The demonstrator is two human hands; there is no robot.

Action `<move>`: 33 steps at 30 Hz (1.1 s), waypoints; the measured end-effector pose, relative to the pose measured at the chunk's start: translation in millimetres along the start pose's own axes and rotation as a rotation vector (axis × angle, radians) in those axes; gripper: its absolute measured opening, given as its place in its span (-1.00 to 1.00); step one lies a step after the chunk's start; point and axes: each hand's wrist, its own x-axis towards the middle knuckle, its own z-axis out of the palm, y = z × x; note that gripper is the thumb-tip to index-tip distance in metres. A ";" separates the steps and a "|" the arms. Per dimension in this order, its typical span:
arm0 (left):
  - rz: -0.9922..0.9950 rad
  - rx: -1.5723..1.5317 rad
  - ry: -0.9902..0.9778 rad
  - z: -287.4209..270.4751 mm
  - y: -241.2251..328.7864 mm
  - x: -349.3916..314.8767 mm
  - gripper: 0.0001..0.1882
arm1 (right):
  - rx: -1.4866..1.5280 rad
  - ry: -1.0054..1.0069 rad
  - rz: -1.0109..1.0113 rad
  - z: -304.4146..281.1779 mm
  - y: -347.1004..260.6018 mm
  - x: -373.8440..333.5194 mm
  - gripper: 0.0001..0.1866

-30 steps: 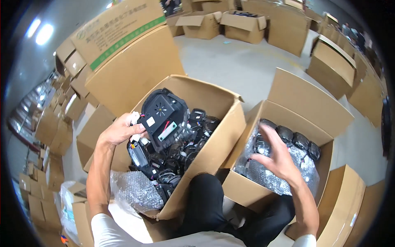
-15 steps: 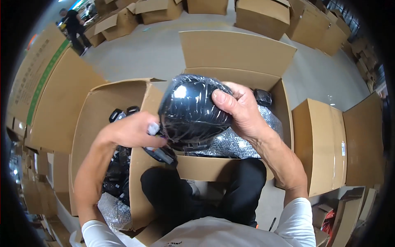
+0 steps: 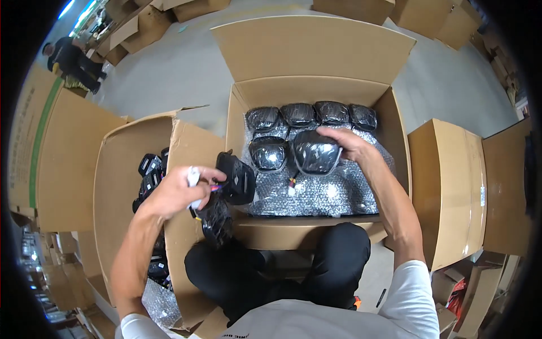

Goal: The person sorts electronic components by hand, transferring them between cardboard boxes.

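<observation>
My right hand [image 3: 354, 144] grips a plastic-wrapped black rounded housing [image 3: 316, 153] by its upper right edge, over the bubble wrap [image 3: 327, 192] in the middle carton. A short cable with a white connector [image 3: 291, 191] trails from its lower left. My left hand [image 3: 179, 192] is closed on thin coloured cables, with a white connector [image 3: 193, 176] showing by the fingers. Black plastic units [image 3: 237, 179] hang from these cables at the left rim of that carton. Several similar wrapped black housings [image 3: 297, 114] lie along its far side, and one more [image 3: 268, 153] sits left of the held one.
The left carton [image 3: 121, 186] holds more black units [image 3: 149, 183] and crumpled bubble wrap [image 3: 161, 299]. A brown carton [image 3: 446, 192] stands at the right. Far left, a person [image 3: 73, 62] bends over, beyond a large carton with a green stripe [image 3: 48, 124].
My right hand has lowered the wrapped housing away from me into the middle carton, uncovering the row behind. My left hand has shifted slightly, still with cables; the black units now hang plainly visible.
</observation>
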 end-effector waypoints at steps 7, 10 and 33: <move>0.132 -0.256 0.144 21.0 26.6 -42.2 -0.67 | -0.257 0.313 -0.301 27.0 60.1 62.5 -0.16; 0.224 -0.412 0.128 18.5 29.1 -51.4 -0.67 | -1.188 0.621 -0.524 54.0 53.3 19.6 -0.01; 0.241 0.062 0.107 95.7 89.6 -17.2 -0.22 | -0.394 -0.425 -0.686 111.0 -79.1 -164.4 -0.60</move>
